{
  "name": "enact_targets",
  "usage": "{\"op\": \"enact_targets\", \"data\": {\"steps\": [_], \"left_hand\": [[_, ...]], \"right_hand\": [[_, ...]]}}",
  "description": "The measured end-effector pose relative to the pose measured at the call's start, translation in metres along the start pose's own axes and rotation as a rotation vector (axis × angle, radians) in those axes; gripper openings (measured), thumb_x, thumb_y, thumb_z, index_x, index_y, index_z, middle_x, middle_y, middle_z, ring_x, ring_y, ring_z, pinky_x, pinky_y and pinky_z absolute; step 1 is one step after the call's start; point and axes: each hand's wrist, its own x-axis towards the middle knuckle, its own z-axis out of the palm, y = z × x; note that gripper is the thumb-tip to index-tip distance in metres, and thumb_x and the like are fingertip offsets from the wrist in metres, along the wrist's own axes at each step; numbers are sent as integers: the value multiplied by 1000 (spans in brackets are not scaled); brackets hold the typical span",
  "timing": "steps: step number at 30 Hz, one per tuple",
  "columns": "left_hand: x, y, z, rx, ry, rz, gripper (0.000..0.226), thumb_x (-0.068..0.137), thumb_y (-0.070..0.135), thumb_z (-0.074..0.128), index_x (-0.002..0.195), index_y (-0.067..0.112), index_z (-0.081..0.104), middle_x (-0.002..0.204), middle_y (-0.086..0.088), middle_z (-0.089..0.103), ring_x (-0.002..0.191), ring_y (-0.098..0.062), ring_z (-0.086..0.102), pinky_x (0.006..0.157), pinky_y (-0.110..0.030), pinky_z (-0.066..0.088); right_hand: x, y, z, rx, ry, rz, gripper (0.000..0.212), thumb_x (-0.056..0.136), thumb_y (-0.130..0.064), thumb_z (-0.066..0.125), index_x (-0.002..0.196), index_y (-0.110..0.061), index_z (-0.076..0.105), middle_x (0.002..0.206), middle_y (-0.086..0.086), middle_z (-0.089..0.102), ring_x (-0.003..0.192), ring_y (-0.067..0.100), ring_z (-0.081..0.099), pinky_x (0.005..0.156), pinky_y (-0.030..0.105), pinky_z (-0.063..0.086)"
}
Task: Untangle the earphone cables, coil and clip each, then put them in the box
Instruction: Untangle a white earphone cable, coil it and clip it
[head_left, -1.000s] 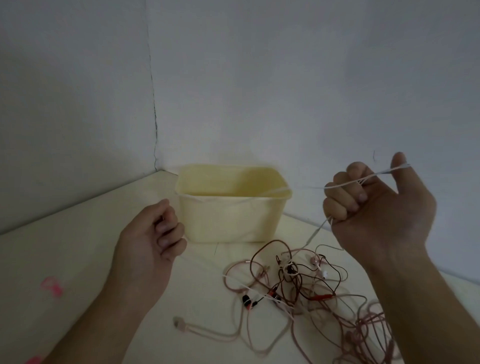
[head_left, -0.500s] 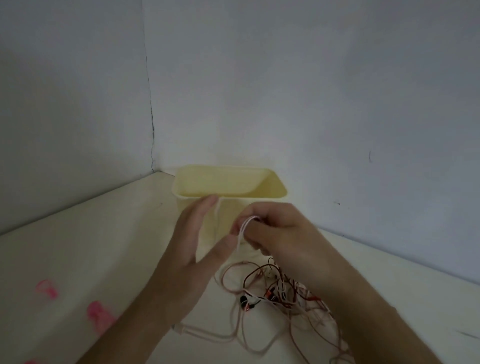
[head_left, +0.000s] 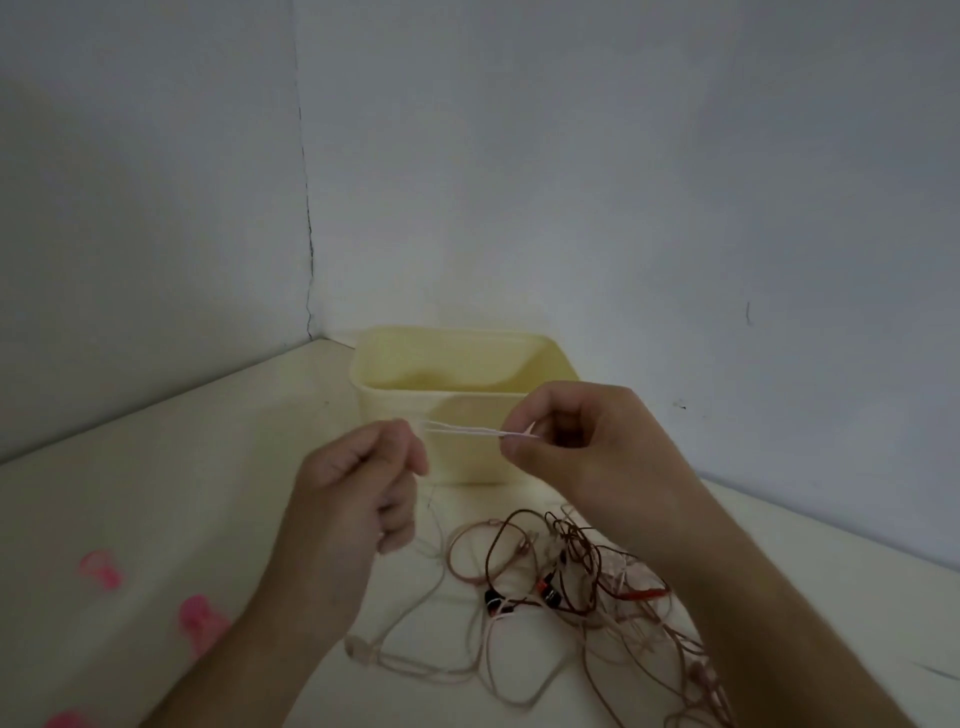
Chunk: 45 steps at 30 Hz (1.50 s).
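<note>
Head view, white cable (head_left: 465, 430) stretched between pinching left hand (head_left: 358, 483), right hand (head_left: 587, 452) fingers

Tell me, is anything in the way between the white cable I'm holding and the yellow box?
Nothing visible blocks it. The white cable is stretched between the left hand and right hand, right in front of the open-topped yellow box. The tangled cables lie nearer you on the table.
</note>
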Motion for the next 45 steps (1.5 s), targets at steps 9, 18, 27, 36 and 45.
{"op": "enact_targets", "data": {"steps": [9,18,27,36,45], "left_hand": [[15,-5,-18,-48,305,3,39,110,23,50,73,13,56,67,-2,31,45,-8,20,42,-18,15],[15,-6,-18,0,358,-45,37,110,24,51,77,8,57,55,5,28,44,-8,19,39,-18,17],[17,-16,-18,232,377,-99,16,103,14,59,99,7,73,63,4,54,55,-16,45,54,-32,37],[-9,-7,5,789,-54,479,10,90,29,71,98,31,68,99,14,65,101,-11,65,89,-17,46],[-11,-16,10,565,-172,209,19,98,26,70,81,22,75,68,2,70,65,-15,65,68,-34,54]], "right_hand": [[4,6,-28,581,-29,56,25,97,8,57,111,1,77,78,12,64,58,19,45,59,30,44],[3,11,-32,582,11,57,32,93,20,54,111,4,75,99,28,78,96,40,79,94,36,63],[3,8,-21,593,24,83,32,95,22,51,113,7,72,100,29,78,97,43,79,90,42,65],[3,12,2,522,-32,124,26,99,17,55,112,3,73,101,23,80,99,37,80,91,41,65],[3,16,7,452,-32,137,24,99,15,58,113,1,73,100,20,81,98,34,80,95,46,63]]}}
